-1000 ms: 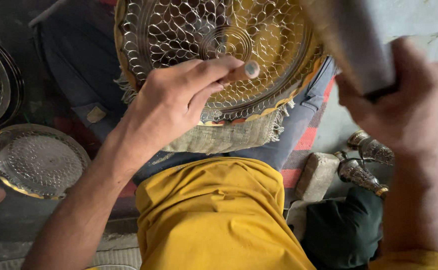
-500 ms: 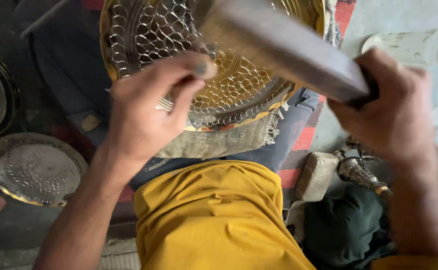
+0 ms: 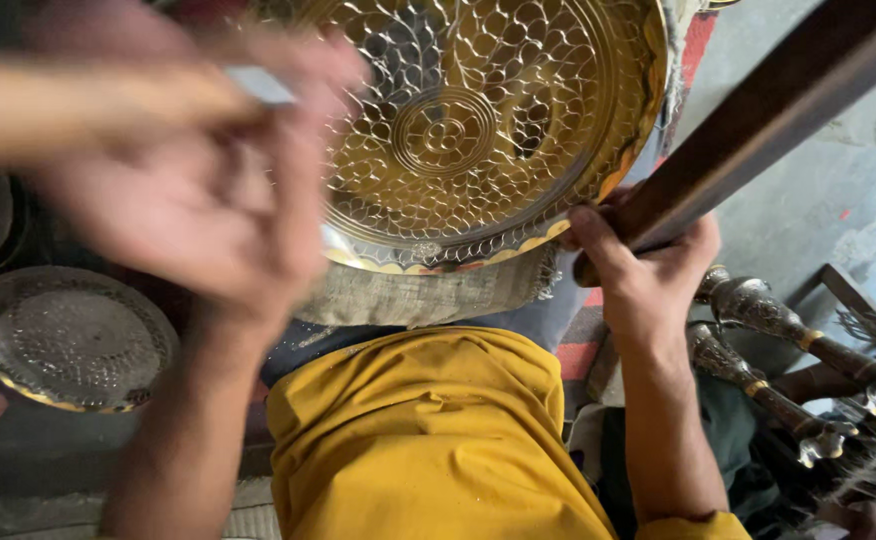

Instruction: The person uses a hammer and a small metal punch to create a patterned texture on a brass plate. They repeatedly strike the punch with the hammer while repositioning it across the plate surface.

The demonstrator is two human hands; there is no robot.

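1. Swung up and blurred now: left hand [image 3: 188, 200], pinching small grey metal punch [image 3: 258, 85].
2. Gripped tight in right hand [image 3: 648, 275]: dark wooden mallet handle [image 3: 758, 120].
3. Resting on lap cloth: round golden patterned brass tray [image 3: 478, 130]. Probably stiff, heavy, slippery; best held by rim.

Blurred left hand [image 3: 188, 190] blocks brass tray's [image 3: 478, 130] left side; right hand [image 3: 648, 270] and dark wooden handle [image 3: 758, 110] bar right rim. Tray centre open. Smaller engraved plate [image 3: 68, 340] fills floor at left; metal stands [image 3: 778, 350] crowd right. Grey floor [image 3: 818, 210] beyond handle free.
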